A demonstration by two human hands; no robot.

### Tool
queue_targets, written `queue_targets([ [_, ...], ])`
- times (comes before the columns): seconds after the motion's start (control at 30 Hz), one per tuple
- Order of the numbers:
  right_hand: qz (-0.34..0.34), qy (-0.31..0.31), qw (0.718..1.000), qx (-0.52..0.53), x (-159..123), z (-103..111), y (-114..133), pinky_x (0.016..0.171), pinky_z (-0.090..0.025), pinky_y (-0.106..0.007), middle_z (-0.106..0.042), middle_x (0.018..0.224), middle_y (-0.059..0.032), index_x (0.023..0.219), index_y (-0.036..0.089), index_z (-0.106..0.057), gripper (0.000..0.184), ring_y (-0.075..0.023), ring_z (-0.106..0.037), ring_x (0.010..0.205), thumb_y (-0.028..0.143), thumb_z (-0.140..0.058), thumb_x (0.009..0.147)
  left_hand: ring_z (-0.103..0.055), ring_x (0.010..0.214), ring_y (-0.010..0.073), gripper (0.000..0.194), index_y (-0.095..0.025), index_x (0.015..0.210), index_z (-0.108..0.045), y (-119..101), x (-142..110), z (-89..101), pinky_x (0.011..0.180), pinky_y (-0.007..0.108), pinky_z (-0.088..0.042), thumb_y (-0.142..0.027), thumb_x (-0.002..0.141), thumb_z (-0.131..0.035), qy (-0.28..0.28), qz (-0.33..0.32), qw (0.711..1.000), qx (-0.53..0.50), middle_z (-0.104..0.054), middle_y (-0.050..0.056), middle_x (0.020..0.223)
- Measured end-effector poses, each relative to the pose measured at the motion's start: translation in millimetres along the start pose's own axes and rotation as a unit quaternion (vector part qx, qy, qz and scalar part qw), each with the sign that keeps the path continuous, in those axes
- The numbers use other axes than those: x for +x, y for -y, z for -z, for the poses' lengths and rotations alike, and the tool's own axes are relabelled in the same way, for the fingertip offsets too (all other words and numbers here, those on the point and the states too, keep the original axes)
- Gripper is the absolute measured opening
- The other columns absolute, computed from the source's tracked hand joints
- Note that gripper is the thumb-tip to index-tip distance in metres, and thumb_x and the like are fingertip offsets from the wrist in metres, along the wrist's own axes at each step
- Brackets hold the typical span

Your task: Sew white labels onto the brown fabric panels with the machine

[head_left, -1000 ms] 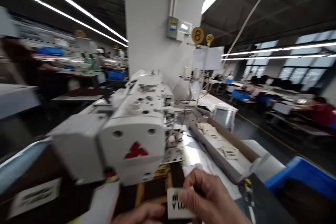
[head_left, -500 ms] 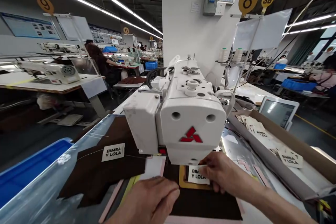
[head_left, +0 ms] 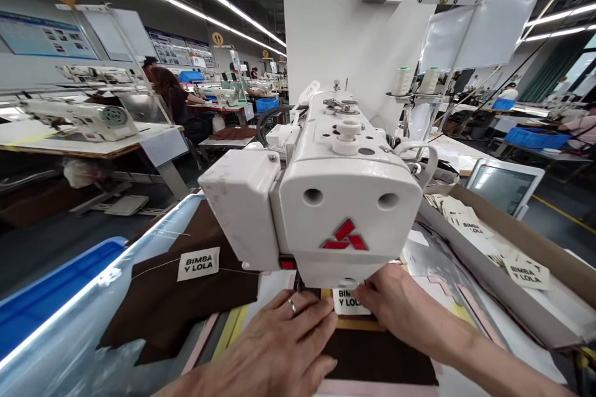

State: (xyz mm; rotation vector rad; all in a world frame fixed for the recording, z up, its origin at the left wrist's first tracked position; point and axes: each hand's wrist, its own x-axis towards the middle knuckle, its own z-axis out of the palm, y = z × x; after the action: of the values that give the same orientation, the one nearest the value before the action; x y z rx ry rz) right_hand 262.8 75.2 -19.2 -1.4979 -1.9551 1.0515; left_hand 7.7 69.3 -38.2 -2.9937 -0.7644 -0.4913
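A dark brown fabric piece [head_left: 377,356] lies under the white sewing machine [head_left: 347,198]. On it rests a yellow frame [head_left: 361,324] around a cream label [head_left: 350,306] printed "BIMBA Y LOLA". My right hand [head_left: 400,304] has its fingers bent together at the label's right edge, the tips partly hidden. Flat on the fabric, my left hand [head_left: 284,335] has its fingers stretched out and wears a ring; its fingertips come close to the label's left side. Further left, another brown piece [head_left: 158,304] carries a label [head_left: 198,263] of the same print.
A cardboard box [head_left: 493,279] on the right holds many loose labels [head_left: 526,270]. Behind it stands a tablet-like screen [head_left: 503,189]. The machine head looms over both hands. A blue bin [head_left: 56,291] sits at the left edge. Other people work at machines in the background.
My left hand has moved up and right, from curled fingers to lying flat beside the label. The right hand stays at the label. The view has shifted slightly.
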Motion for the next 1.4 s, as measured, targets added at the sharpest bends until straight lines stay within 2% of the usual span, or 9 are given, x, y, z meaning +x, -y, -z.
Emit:
queue_targets([
  [0.23,-0.001,0.001,1.000,0.000,3,-4,-6,0.077,-0.047,-0.026,-0.068,0.088,0.0021,0.098,0.024,-0.059,0.011,-0.0183,-0.066,0.089,0.017,-0.051,0.101,-0.064,0.128,0.0316,0.050,-0.020,0.140,-0.062,-8,4,-5.9,0.112,0.049,-0.054,-0.043,0.099,-0.078,0.036,0.055,0.998,-0.005,-0.065,0.009,0.143],
  [0.4,0.018,-0.046,0.984,-0.170,0,-17,-16,0.067,-0.046,-0.032,-0.071,0.093,-0.0052,0.110,0.021,-0.063,0.014,-0.0236,-0.067,0.080,0.020,-0.052,0.102,-0.067,0.121,0.0334,0.049,-0.022,0.135,-0.066,-12,6,-10.7,0.112,0.054,-0.053,-0.044,0.095,-0.083,0.046,0.086,0.995,-0.011,-0.067,0.008,0.137],
  [0.53,0.199,-0.123,0.930,-0.283,-12,-30,-31,0.075,-0.049,-0.037,-0.070,0.106,-0.0093,0.107,0.021,-0.066,0.020,-0.0266,-0.066,0.092,0.013,-0.047,0.103,-0.063,0.128,0.0370,0.053,-0.020,0.135,-0.065,-15,8,-10.4,0.115,0.057,-0.050,-0.043,0.092,-0.085,0.067,0.104,0.992,-0.022,-0.064,0.011,0.142],
  [0.63,0.298,-0.111,0.902,-0.292,-19,-36,-41,0.085,-0.051,-0.039,-0.073,0.111,-0.0054,0.116,0.022,-0.066,0.018,-0.0255,-0.065,0.099,0.016,-0.055,0.104,-0.062,0.129,0.0344,0.053,-0.019,0.140,-0.061,-11,5,-10.8,0.118,0.054,-0.048,-0.036,0.095,-0.083,0.053,0.083,0.994,-0.035,-0.064,0.010,0.143],
  [0.77,0.291,-0.088,0.894,-0.329,-20,-38,-46,0.085,-0.051,-0.044,-0.073,0.115,-0.0043,0.123,0.021,-0.066,0.022,-0.0277,-0.065,0.100,0.020,-0.064,0.101,-0.063,0.127,0.0322,0.051,-0.020,0.142,-0.057,0,-7,-9.8,0.113,0.047,-0.052,-0.021,0.094,-0.076,0.035,0.061,0.998,-0.001,-0.063,0.009,0.143],
  [0.97,0.301,-0.081,0.883,-0.352,-20,-38,-45,0.076,-0.051,-0.045,-0.073,0.116,-0.0058,0.122,0.020,-0.066,0.023,-0.0300,-0.067,0.099,0.019,-0.063,0.099,-0.063,0.126,0.0342,0.066,-0.024,0.146,-0.055,1,-5,-5.8,0.112,0.054,-0.052,-0.020,0.086,-0.085,0.078,0.064,0.995,-0.026,-0.062,0.007,0.144],
  [1.13,0.276,-0.055,0.901,-0.329,-15,-33,-42,0.082,-0.054,-0.045,-0.072,0.124,-0.0069,0.129,0.021,-0.066,0.035,-0.0309,-0.066,0.105,0.030,-0.075,0.097,-0.061,0.132,0.0317,0.051,-0.024,0.138,-0.062,-5,7,-1.2,0.118,0.051,-0.048,-0.024,0.092,-0.082,0.084,0.088,0.990,-0.074,-0.063,0.006,0.146],
  [1.27,0.277,-0.023,0.906,-0.319,-9,-28,-37,0.093,-0.056,-0.046,-0.073,0.125,-0.0091,0.130,0.018,-0.067,0.040,-0.0320,-0.065,0.111,0.044,-0.073,0.100,-0.059,0.137,0.0335,0.064,-0.023,0.147,-0.057,-6,7,3.9,0.120,0.053,-0.046,-0.023,0.089,-0.084,0.112,0.091,0.987,-0.076,-0.059,0.006,0.153],
  [1.4,0.264,-0.005,0.913,-0.311,-10,-25,-31,0.098,-0.056,-0.047,-0.074,0.124,-0.0100,0.131,0.017,-0.068,0.040,-0.0325,-0.064,0.115,0.043,-0.072,0.101,-0.058,0.138,0.0345,0.061,-0.022,0.146,-0.059,-4,8,4.6,0.122,0.056,-0.043,-0.025,0.091,-0.084,0.129,0.093,0.983,-0.088,-0.059,0.006,0.152],
])
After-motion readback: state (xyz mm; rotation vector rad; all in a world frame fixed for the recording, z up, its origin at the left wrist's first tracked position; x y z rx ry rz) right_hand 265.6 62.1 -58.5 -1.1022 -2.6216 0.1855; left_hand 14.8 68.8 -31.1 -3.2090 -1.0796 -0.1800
